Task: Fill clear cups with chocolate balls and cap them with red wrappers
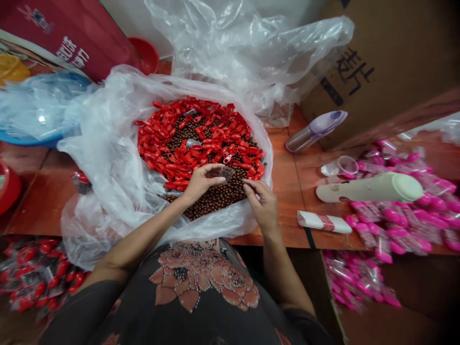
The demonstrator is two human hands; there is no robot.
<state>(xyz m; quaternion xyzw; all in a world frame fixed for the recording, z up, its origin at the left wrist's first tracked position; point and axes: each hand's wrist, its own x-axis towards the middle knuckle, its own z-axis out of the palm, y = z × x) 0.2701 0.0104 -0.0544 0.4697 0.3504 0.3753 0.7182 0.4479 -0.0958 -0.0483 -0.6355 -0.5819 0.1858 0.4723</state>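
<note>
Head view: looks down at a person's two bare hands above a large clear plastic bag [108,158], which lies open on a wooden worktop [283,211].
Left hand [201,184]: fingers are closed around the small clear plastic piece [225,174] and hold it above the beads.
Right hand [262,206]: fingers are bent together just beside the held piece; I cannot tell if they touch it or grip anything.
Held piece: it is between both hands, over the near part of the bag.
Inside bag: red plastic clips [201,139] lie in a thick layer on the far side, and brown round beads [215,199] fill the part near the hands.
Right of bag: on the worktop stand a purple and clear bottle [316,132] and a small clear cup [339,166]. Near them lie a cream plastic tube [370,187], a white and red packet [323,222] and many pink packets [395,220].
Far edge: a cardboard box [388,62] stands at the right corner, and a red bucket [147,55] is behind the bag.
Below near edge: red packets [39,278] are on the left side, and more pink packets [359,282] are on the right side.
</note>
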